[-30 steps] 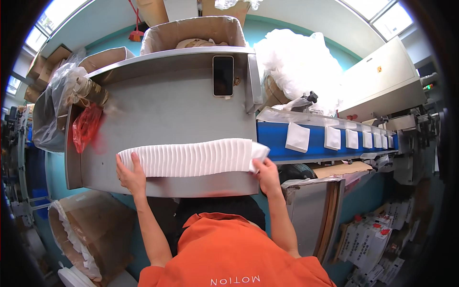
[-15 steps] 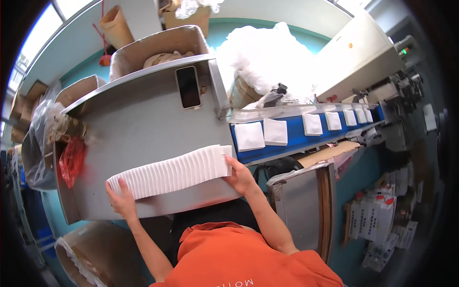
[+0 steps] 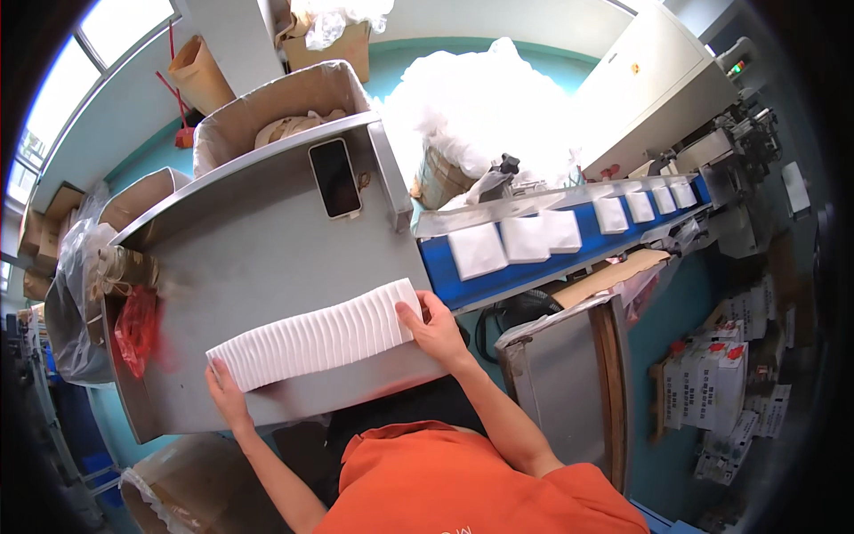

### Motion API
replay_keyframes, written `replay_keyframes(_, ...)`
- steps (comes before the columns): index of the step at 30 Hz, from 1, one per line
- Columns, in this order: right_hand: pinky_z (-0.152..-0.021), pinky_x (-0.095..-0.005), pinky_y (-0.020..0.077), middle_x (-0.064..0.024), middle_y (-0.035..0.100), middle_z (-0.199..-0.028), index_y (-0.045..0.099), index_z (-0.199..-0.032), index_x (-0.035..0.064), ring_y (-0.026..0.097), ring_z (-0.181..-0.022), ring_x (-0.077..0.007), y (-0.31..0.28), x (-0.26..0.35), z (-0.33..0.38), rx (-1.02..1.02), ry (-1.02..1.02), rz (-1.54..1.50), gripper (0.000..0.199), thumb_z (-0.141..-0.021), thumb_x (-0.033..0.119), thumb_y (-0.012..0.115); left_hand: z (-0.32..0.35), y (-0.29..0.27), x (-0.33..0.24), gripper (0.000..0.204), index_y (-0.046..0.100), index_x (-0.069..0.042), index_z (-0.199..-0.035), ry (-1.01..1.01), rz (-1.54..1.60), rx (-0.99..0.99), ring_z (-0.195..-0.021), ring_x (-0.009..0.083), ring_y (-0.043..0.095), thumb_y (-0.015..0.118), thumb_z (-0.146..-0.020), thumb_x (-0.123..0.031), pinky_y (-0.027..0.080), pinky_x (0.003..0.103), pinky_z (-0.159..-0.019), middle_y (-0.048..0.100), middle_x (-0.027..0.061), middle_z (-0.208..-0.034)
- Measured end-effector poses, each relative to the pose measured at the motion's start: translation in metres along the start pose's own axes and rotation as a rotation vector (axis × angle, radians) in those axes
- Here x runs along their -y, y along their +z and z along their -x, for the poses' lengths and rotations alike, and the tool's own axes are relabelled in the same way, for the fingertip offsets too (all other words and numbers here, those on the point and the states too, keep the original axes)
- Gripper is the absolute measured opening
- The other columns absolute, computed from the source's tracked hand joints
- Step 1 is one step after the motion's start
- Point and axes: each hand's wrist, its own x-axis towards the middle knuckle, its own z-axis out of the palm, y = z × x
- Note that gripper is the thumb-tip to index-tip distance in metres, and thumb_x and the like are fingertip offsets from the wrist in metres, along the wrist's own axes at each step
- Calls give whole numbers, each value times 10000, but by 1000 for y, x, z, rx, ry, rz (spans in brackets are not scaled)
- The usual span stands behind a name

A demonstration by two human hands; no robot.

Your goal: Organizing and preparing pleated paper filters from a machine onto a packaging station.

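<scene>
A long row of white folded napkins (image 3: 311,335), pressed side by side, lies across the grey metal table near its front edge. My left hand (image 3: 228,398) grips the row's left end, its thumb over the near corner. At the other end my right hand (image 3: 438,331) is closed on the row, thumb on top and fingers round the end face. Just beyond my right hand, white square napkin piles (image 3: 478,251) lie on a blue conveyor belt (image 3: 441,260).
A phone (image 3: 335,180) lies at the table's back right, by the raised rim. A red plastic bag (image 3: 135,331) and a twine roll (image 3: 124,271) sit at the left edge. Behind stands an open carton (image 3: 218,133). A metal-topped stand (image 3: 560,392) is at my right.
The row's right end has been pressed straighter, and my right thumb has moved onto its top. Napkin piles on the belt have shifted, with another now close behind the front two. The view has turned slightly.
</scene>
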Motion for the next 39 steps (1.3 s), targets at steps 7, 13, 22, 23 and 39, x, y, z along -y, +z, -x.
replay_keyframes(7,-605,-239,457,-47,651,-1006,576,-1145,30,620,-829,-107,-33,-17,6,127,337,-321,257,-928,164,604,-18,-28,23,553,507,19,-1281,-9,248,31,-1114,186,531,485,-985,-447,356,324,-1013,582,106,-1214)
replay_keyframes(13,-722,-230,502,-65,630,-1019,536,-1188,4,602,-834,-105,-30,-23,-12,-90,255,-386,378,-955,296,600,8,0,-15,557,455,-4,-1314,22,40,115,-1119,186,511,557,-962,-424,364,321,-1002,552,98,-1226)
replay_keyframes(22,-640,-280,497,-79,633,-1010,537,-1212,15,621,-807,-160,-32,-18,6,126,500,-420,342,-941,212,605,17,12,-40,735,333,-8,-1420,226,-379,-29,-1263,330,474,619,-909,-452,370,398,-1046,467,216,-1378)
replay_keyframes(23,-648,-279,508,-93,619,-1063,523,-1226,9,627,-792,-182,-34,-26,9,75,423,-410,344,-946,194,600,17,15,-40,735,333,-8,-1420,224,-379,-30,-1263,330,474,619,-909,-452,370,398,-1046,467,216,-1378)
replay_keyframes(39,-791,-324,491,-37,611,-1132,506,-1263,73,602,-960,-158,-22,-21,11,173,524,-657,352,-941,198,577,23,37,-44,755,337,-32,-1429,409,-616,-83,-1274,415,413,617,-891,-481,354,475,-1049,418,246,-1382)
